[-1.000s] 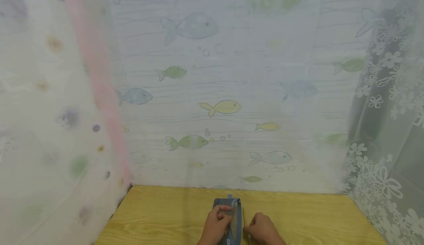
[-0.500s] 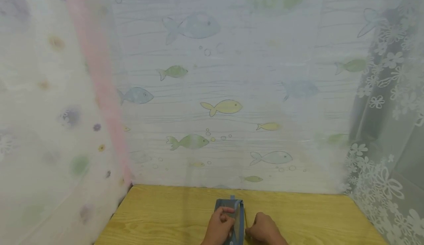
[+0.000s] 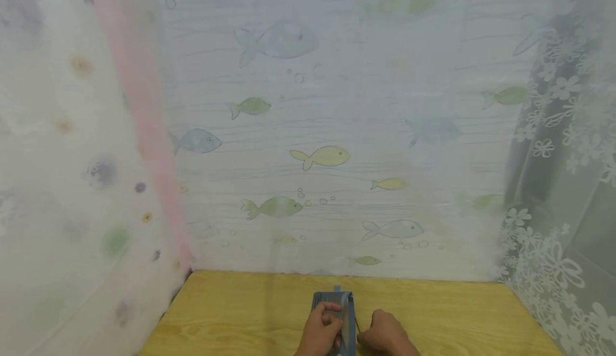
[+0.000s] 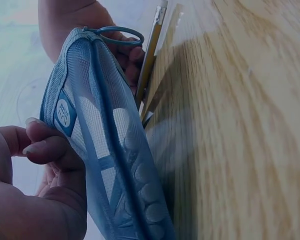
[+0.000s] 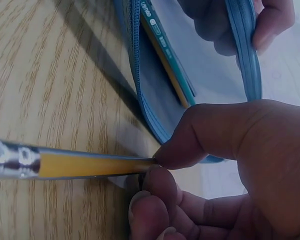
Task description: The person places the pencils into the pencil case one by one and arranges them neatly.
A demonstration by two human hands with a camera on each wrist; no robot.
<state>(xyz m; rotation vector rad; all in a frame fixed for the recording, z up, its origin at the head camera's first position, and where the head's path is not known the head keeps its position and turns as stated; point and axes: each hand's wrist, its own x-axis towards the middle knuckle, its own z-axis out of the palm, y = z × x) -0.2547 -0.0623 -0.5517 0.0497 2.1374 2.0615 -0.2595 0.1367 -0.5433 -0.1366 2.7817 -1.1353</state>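
A blue-grey mesh pencil case [image 3: 349, 324] stands on its side on the table, its zipper parted. My left hand [image 3: 318, 330] grips its edge, with fingers on the zipper band in the right wrist view. My right hand [image 3: 385, 332] pinches a yellow pencil [image 5: 90, 165] between thumb and fingers, close beside the case. The pencil's metal ferrule [image 5: 12, 159] points away from the hand. Inside the case lie a green pencil [image 5: 165, 50] and a yellowish one [image 5: 170, 75]. In the left wrist view, the held pencil [image 4: 150, 55] shows its pale eraser end.
The wood-grain table [image 3: 231, 313] extends to both sides of the hands. A fish-print curtain [image 3: 317, 105] hangs behind it, a flowered sheet [image 3: 72, 185] on the left and a lace curtain [image 3: 558, 260] on the right. A loop pull [image 4: 122, 35] sticks out from the case's end.
The left hand and pencil case have shifted slightly right, closer to the right hand. The pencil's visible part beside the case looks shorter and more slanted. The right hand has barely moved.
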